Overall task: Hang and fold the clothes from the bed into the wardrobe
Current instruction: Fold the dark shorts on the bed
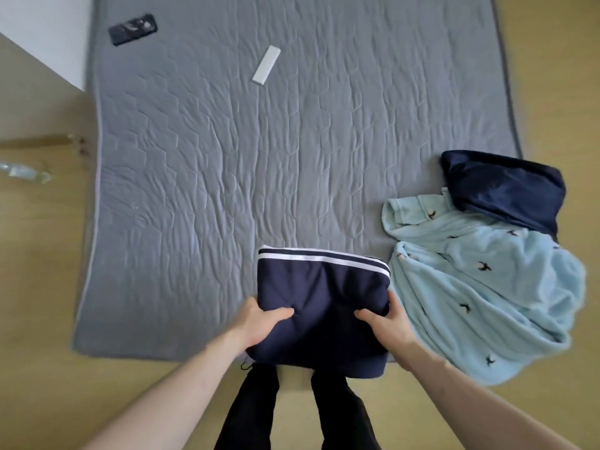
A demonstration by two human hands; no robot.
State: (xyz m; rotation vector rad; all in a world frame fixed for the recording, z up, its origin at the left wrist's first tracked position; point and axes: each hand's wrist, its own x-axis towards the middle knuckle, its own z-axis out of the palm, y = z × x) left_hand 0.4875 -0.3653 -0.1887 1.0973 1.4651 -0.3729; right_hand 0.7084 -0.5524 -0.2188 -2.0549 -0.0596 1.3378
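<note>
- Two hands hold the folded navy garment (321,306) at the near edge of the bed (227,157): the left hand (259,319) grips its left side and the right hand (383,323) its right, thumbs on top.
- Lifted unevenly, the loose layers could slide apart and undo the fold.
- Its sagging near edge overhangs the bed and might catch there.
- It looks dark navy, soft, squarely folded, with white stripes along the far edge.
- Just beside it lie a crumpled light blue fleece (480,287) and another dark blue piece (503,190), not yet put away.
</note>
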